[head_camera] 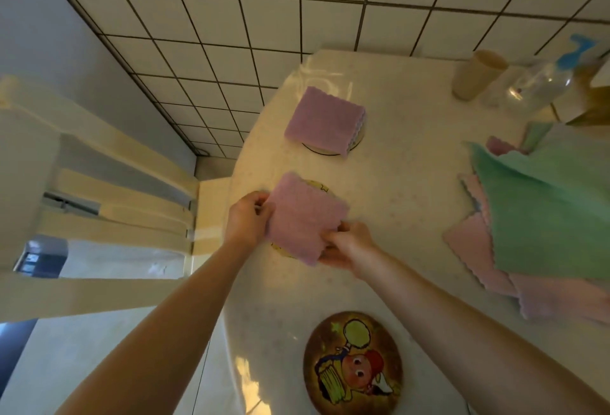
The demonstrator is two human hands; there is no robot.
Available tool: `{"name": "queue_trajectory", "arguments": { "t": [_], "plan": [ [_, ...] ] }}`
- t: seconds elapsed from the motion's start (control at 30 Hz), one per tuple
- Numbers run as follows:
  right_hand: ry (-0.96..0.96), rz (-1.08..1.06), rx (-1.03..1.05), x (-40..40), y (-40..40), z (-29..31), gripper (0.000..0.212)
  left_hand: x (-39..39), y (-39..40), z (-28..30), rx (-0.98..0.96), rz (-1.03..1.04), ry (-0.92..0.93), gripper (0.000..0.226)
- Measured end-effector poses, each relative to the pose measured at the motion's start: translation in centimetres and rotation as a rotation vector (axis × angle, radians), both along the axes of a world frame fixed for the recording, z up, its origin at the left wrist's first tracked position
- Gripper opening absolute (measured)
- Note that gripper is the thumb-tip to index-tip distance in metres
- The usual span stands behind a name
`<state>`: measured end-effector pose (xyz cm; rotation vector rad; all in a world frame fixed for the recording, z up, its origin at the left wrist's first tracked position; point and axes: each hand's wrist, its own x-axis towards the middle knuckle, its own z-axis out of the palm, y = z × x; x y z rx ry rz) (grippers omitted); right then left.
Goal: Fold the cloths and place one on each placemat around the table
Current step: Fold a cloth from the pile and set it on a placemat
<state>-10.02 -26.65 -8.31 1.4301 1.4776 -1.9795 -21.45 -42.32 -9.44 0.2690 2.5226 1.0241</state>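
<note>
A folded pink cloth (305,216) lies over the middle round placemat (318,186), which it hides almost fully. My left hand (247,219) pinches its left edge and my right hand (345,244) grips its near right corner. Farther back, another folded pink cloth (325,120) rests on a second round placemat (355,144). A third placemat (351,363) with a cartoon picture lies bare near me. A heap of unfolded cloths, green (541,206) over pink (468,243), sits at the right.
A beige cup (477,74) and a clear plastic bottle (541,81) stand at the table's far right. The cream table's (409,163) left edge runs beside a pale chair (109,216). Tiled floor lies beyond.
</note>
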Motion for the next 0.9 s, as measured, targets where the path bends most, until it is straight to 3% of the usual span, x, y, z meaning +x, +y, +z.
{"name": "queue_trajectory", "arguments": {
  "t": [0.13,0.2,0.3,0.43,0.67,0.77,0.83,0.9],
  "plan": [
    [-0.065,0.124,0.202,0.3,0.1,0.0,0.017,1.2,-0.9,-0.8,-0.207,-0.279,0.477,0.035],
    [-0.049,0.127,0.214,0.9,0.1,0.1,0.022,2.0,-1.3,-1.1,-0.200,-0.445,0.589,0.036],
    [-0.032,0.128,0.207,1.8,0.4,0.1,0.025,3.2,-2.0,-1.7,-0.289,-0.548,0.527,0.043],
    [-0.036,0.160,0.235,3.9,2.3,0.4,0.021,4.2,-1.3,-0.9,-0.449,-0.525,0.476,0.045],
    [0.046,0.297,0.458,9.5,10.6,1.4,0.012,7.5,4.9,1.8,-0.351,-0.502,0.462,0.037],
    [0.101,0.380,0.641,13.1,15.6,1.1,0.013,11.3,9.2,2.1,-0.300,-0.536,0.472,0.034],
    [0.142,0.476,0.820,15.9,18.8,1.0,0.002,14.4,12.1,2.2,-0.254,-0.580,0.485,0.038],
    [0.167,0.583,1.011,19.2,22.9,0.7,0.007,18.1,15.8,2.2,-0.231,-0.606,0.504,0.040]
  ]
}}
